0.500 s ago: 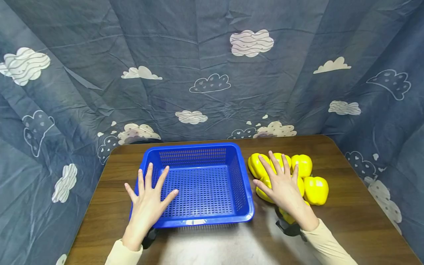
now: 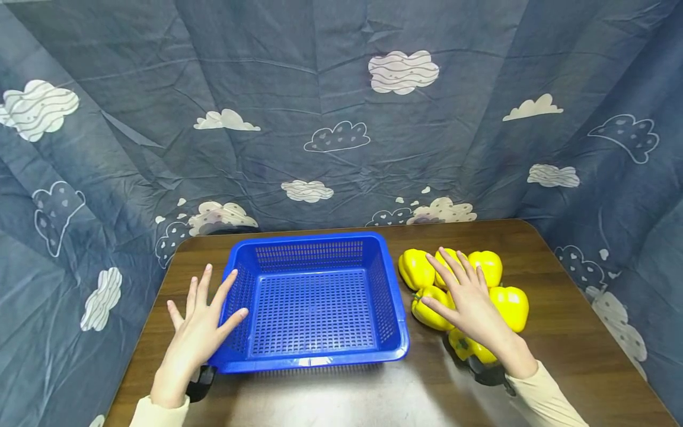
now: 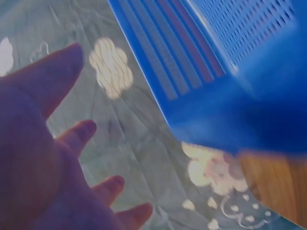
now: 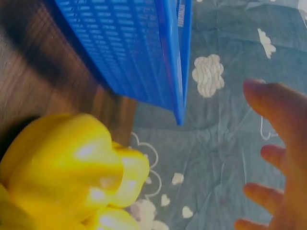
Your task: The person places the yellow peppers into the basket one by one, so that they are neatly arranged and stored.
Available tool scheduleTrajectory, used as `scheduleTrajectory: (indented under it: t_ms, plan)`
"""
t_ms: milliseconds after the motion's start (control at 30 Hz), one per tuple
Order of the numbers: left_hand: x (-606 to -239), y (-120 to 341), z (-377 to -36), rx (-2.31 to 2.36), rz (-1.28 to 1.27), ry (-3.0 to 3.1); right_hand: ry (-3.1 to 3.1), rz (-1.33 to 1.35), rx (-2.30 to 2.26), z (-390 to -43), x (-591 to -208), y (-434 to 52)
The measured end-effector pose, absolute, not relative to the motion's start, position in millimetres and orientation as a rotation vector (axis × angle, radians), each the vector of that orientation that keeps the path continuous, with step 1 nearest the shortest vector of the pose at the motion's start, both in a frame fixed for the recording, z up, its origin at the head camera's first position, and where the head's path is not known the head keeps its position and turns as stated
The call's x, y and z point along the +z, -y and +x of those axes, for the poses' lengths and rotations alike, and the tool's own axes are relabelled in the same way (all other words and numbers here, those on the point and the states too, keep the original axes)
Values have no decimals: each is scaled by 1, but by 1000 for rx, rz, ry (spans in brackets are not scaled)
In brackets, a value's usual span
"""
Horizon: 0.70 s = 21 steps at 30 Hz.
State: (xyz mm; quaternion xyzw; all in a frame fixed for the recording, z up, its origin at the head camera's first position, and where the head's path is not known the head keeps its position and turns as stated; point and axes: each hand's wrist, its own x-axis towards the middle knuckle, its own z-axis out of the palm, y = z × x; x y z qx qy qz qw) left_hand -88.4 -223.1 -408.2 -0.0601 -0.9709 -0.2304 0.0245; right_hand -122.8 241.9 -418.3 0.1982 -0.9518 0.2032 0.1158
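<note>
A blue plastic basket with slotted walls stands on the table, and its inside holds nothing. Over its left rim hovers my left hand, fingers spread and holding nothing. In the left wrist view the basket's wall shows beyond the spread fingers. To the right of the basket lie several yellow bell peppers in a loose cluster. My right hand, its fingers also spread, is above them and hides parts of some. The right wrist view shows yellow peppers below and to the side of that hand.
The brown wooden table has rounded back corners. A dark blue-grey curtain with cloud prints hangs behind it and along both sides. Black straps sit under the wrists.
My left hand has moved left, from over the basket's inside to its left rim. The right hand has shifted slightly right and down over the peppers. Basket and peppers stay in place.
</note>
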Motion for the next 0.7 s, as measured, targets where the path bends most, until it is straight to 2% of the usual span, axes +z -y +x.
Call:
scheduleTrajectory:
  t_ms: [233,700]
  plan:
    - [-410,248,-91,-908,-208,2997,2726,681,759,-120,-418,-258]
    - [-426,266,-104,-1143,-290,2935,2691,709,943,-109,-422,-281]
